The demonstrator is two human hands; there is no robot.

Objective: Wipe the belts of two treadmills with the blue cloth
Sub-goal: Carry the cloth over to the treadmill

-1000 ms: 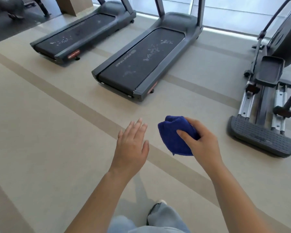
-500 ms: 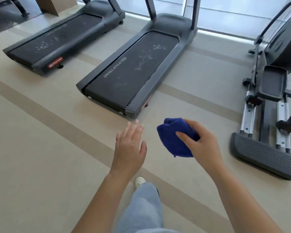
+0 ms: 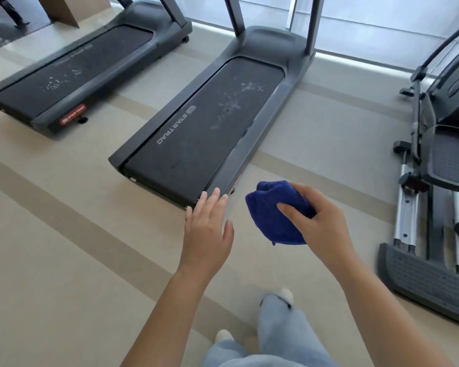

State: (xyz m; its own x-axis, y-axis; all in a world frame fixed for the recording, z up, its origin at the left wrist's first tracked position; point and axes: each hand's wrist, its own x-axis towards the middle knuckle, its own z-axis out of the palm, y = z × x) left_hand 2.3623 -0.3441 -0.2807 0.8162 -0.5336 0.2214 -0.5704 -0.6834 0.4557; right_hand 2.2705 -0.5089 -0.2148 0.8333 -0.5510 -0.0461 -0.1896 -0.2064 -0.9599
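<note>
Head view, hands first, says the one: what do they hold?

The other: The right hand (image 3: 321,223) grips the blue cloth (image 3: 270,215), bunched into a ball, thumb across the front and fingers curled behind it, up in the air. The left hand (image 3: 207,231) holds nothing. Its fingers are straight and close together, palm down, just beside the cloth and apart from it.

The one: And how will that cloth handle?

The other: My guess is light, soft and floppy, a terry weave that catches dust and will not slip. Balled up, it offers little face. I would spread it flat under the palm, or fold it into a pad, and press from the top so the whole face rubs the belt.

The one: Where is the work?

The other: Just beyond the hands lies the near treadmill's belt (image 3: 204,128), dark, with white specks and smears toward its far end. The far treadmill's belt (image 3: 72,72) lies to the left, well apart, and is specked as well. Neither looks wiped, so I judge the task not begun. A belt may roll under a push, so strokes across it seem safer than along it.

The one: Anything else around?

The other: An elliptical trainer (image 3: 440,165) stands to the right on the beige floor (image 3: 64,260). The person's light trouser leg (image 3: 278,329) and shoe (image 3: 286,294) show below the arms.
</note>
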